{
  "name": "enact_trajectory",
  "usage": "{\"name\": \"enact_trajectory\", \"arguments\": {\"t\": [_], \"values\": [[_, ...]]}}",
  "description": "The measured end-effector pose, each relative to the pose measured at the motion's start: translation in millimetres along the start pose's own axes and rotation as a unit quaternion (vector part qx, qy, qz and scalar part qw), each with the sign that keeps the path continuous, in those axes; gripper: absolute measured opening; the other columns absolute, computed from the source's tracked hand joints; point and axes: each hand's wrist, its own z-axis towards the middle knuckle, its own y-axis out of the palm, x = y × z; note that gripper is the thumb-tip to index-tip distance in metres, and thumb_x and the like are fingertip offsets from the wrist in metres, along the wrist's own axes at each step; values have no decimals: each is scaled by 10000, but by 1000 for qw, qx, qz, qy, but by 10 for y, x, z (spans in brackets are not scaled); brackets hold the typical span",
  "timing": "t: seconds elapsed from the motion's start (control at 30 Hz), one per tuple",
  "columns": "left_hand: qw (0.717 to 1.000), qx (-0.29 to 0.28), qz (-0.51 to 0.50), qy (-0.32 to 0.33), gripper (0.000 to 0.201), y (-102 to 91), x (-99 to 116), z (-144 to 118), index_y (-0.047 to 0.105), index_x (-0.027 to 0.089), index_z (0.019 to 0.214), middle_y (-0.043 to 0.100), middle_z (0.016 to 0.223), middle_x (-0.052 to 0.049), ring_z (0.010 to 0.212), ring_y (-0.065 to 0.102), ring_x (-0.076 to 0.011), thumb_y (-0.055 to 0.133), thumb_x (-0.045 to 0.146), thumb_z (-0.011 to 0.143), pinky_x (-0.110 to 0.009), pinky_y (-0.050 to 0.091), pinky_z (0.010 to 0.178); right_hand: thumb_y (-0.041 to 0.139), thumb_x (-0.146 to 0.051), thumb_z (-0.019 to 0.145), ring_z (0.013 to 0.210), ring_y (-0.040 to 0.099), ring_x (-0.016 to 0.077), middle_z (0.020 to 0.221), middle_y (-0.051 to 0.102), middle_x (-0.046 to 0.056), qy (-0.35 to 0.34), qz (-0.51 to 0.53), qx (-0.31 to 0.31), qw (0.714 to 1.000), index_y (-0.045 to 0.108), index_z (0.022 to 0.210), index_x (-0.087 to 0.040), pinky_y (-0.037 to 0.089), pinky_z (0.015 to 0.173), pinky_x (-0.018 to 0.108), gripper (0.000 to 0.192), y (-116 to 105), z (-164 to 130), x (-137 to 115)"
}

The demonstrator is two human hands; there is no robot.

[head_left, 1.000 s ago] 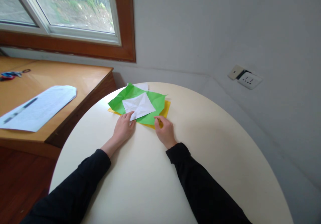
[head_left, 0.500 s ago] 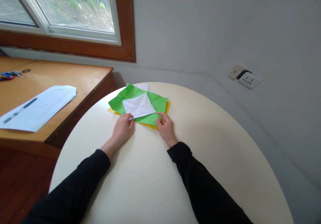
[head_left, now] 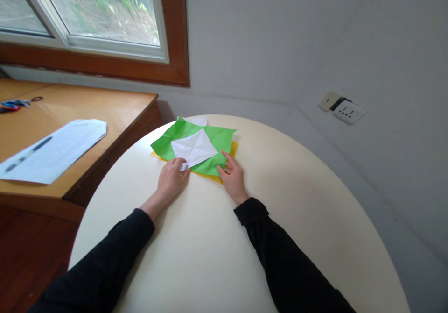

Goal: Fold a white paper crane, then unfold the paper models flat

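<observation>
Round table (head_left: 315, 201): left hand (head_left: 170, 181) pinches white paper (head_left: 193, 148), right hand (head_left: 233, 176) lies open, flattening green sheet (head_left: 219, 140); lifting the white needs the green pinned.

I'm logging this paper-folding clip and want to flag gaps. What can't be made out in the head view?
- Yellow sheet: mostly hidden under the green sheet; only edges show.
- Left hand fingertips: whether they pinch the white sheet or just press on it cannot be told.
- Printed page on the wooden desk: text too small.
- Scissors: cut off by the left edge.
</observation>
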Motion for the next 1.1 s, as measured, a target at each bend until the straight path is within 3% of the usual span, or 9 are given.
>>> {"name": "enact_trajectory", "arguments": {"t": [0.13, 0.33, 0.57, 0.77, 0.87, 1.1], "values": [[1000, 2, -5, -6, 241, 12, -8, 6, 555, 182, 1005, 611, 1014, -101, 947, 561, -261, 475, 267, 795, -367, 454, 804, 529, -240, 729, 421, 264, 53, 618, 419, -52, -21, 13, 4, 1000, 570, 1151, -167, 325, 372, 173, 431, -6, -24, -50], [999, 16, -37, -9, 193, 4, -8, 5, 567, 188, 911, 620, 960, -86, 871, 586, -226, 397, 212, 822, -340, 458, 764, 521, -240, 741, 418, 220, 67, 529, 373, -64, -22, -4, 14, 1000, 626, 1081, -164, 273, 368, 192, 364, -11, -16, 3], [996, 71, -49, 3, 165, 45, -37, 14, 553, 175, 879, 626, 910, -91, 851, 590, -230, 403, 224, 835, -352, 456, 737, 510, -209, 751, 552, 474, 104, 789, 646, 28, -61, -27, 14, 998, 686, 940, -168, 420, 507, 224, 262, -13, 12, 41], [985, 151, -69, 55, 105, 27, -41, 22, 550, 179, 796, 629, 907, -79, 871, 586, -220, 448, 198, 813, -362, 447, 779, 482, -216, 815, 710, 582, 143, 881, 668, 49, -123, -57, 55, 989, 655, 1060, -192, 493, 671, 271, 300, -35, 4, 38], [978, 182, -70, 77, 92, 14, -42, 16, 555, 183, 725, 620, 931, -71, 893, 579, -213, 494, 205, 790, -365, 439, 800, 471, -237, 839, 732, 596, 146, 905, 666, 62, -141, -69, 88, 984, 643, 1084, -192, 507, 682, 275, 302, -60, 4, 36], [984, 155, -32, 81, 113, 44, -86, 20, 602, 171, 694, 589, 881, -74, 823, 574, -209, 516, 201, 760, -367, 454, 757, 483, -288, 833, 883, 616, 173, 1076, 646, 79, -128, -71, 165, 975, 621, 1117, -189, 529, 733, 295, 331, -231, 129, 148]]}}
